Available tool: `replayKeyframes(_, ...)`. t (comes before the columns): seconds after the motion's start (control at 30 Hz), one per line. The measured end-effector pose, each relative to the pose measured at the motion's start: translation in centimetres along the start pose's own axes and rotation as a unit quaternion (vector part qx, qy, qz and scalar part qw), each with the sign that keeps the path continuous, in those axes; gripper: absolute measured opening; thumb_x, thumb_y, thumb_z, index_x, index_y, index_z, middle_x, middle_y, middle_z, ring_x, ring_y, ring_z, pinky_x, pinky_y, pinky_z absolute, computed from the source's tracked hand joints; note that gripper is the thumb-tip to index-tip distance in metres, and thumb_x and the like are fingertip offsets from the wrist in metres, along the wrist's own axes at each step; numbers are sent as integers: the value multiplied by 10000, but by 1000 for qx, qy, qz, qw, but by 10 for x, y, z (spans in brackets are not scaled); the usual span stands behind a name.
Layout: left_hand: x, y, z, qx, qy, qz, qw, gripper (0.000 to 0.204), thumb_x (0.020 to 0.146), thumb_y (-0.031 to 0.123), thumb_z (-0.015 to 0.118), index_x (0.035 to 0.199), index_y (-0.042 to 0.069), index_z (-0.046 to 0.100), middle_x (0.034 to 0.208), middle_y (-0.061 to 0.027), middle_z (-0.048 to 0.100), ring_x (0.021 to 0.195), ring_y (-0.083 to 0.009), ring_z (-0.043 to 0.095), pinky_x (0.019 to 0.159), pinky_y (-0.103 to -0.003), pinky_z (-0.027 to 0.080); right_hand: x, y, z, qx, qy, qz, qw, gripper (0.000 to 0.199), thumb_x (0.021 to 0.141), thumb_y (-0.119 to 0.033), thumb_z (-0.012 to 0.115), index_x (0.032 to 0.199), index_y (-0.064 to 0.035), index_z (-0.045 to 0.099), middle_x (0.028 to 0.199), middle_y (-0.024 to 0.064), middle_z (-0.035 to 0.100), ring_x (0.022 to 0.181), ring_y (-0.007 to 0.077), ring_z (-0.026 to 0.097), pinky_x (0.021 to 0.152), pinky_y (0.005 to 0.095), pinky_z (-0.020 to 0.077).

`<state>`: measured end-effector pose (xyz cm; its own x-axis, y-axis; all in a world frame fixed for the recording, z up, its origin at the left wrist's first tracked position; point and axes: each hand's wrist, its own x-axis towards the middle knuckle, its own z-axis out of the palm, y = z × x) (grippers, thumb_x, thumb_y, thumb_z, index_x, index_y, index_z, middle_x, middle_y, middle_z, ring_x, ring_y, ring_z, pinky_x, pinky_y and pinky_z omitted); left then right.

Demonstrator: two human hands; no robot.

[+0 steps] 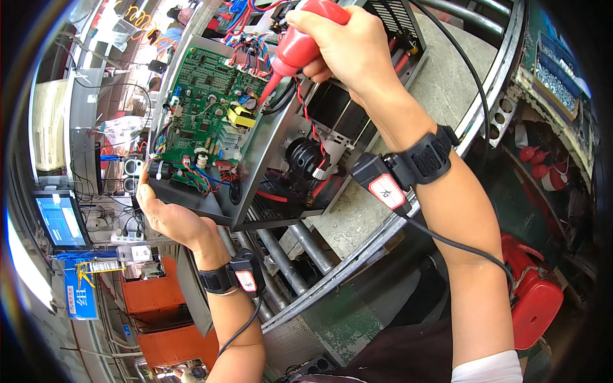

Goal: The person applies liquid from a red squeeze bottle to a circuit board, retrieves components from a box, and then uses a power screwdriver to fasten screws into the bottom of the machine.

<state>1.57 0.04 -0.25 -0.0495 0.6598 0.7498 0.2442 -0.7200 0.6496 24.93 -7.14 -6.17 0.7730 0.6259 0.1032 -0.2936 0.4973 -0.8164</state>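
In my right hand (354,48) is a red squeeze bottle (299,48), its fingers wrapped round the body. The bottle tilts down, and its narrow nozzle reaches the right edge of a green circuit board (201,96), beside a yellow transformer (241,117). The board sits on the upper panel of an open metal casing (255,172) with wires and a black round part (305,156) inside. At the casing's near left corner, my left hand (172,217) grips the edge next to a black cylindrical part (159,170); some of its fingers are hidden.
Metal rollers (284,265) carry the casing, with a metal rail (357,249) along the near side. A black cable (469,60) curves past on the right. Farther right are a bin of small metal parts (555,83) and a red stool (536,300). A monitor (60,220) stands left.
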Motion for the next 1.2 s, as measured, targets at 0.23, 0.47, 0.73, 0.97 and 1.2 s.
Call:
replayKeyframes(0.23, 2, -1, -4, -18, -4, -3, 1000, 361, 953, 235, 358, 1124, 6, 579, 1124, -76, 552, 1033, -185, 546, 918, -324, 436, -6, -2, 11, -83, 64, -227, 968, 336, 778, -256, 713, 836, 46, 577, 706, 159, 656, 637, 222, 660, 582, 315, 508)
replayKeyframes(0.47, 3, -10, -7, -29, 2, 5, 1000, 366, 951, 199, 373, 1129, -53, 570, 1193, -122, 555, 1115, -211, 508, 1006, -344, 353, -14, -10, 7, -101, 43, -287, 952, 301, 760, -201, 748, 868, 10, 562, 727, 163, 659, 680, 245, 679, 620, 320, 516)
replayKeyframes(0.73, 6, -12, -7, -26, -11, 36, 999, 341, 956, 174, 374, 1097, -54, 585, 1258, -147, 527, 1163, -214, 483, 1039, -344, 314, -29, -8, 7, -246, -3, -469, 848, 435, 717, -234, 805, 992, -19, 546, 825, 110, 643, 729, 213, 665, 660, 285, 524)
replayKeyframes(0.97, 4, -18, -9, -19, -11, 46, 999, 344, 968, 182, 377, 1080, -60, 594, 1272, -164, 517, 1179, -225, 469, 1044, -347, 302, -43, 5, -1, -289, -137, -570, 756, 456, 688, -130, 721, 1077, 9, 527, 926, 184, 620, 721, 318, 637, 598, 356, 517)
replayKeyframes(1.2, 3, -15, -10, -7, 3, 58, 998, 335, 952, 180, 387, 1074, -46, 601, 1239, -153, 549, 1182, -211, 475, 1057, -335, 282, -72, 23, -10, -361, -175, -587, 703, 442, 671, -56, 673, 1080, -10, 514, 1095, 246, 594, 749, 298, 618, 624, 346, 530)
